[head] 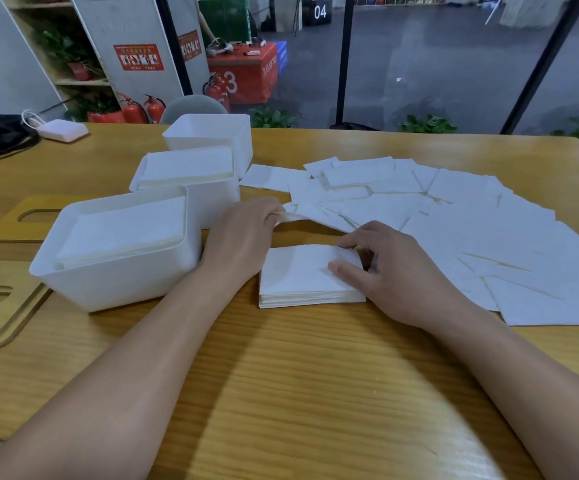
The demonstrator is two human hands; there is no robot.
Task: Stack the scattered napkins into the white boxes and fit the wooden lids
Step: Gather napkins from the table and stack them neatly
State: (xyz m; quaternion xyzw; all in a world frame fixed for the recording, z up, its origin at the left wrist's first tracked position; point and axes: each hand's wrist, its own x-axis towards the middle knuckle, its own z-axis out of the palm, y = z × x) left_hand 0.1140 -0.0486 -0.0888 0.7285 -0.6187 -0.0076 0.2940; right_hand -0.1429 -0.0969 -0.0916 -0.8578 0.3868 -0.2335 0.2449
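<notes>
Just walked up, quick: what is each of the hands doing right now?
Left hand: pinching the edge of a loose napkin.
Right hand: fingers curled on the napkin stack, steadying it.

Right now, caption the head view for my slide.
Left hand pinches a loose napkin; right hand steadies the napkin stack.

Both forearms are bare to the hands [243, 237], sleeveless and unadorned.

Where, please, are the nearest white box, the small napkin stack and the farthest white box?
nearest white box [115, 289]: head view, on its front wall.
small napkin stack [295, 275]: head view, on its top sheet.
farthest white box [241, 147]: head view, on its right wall.
</notes>
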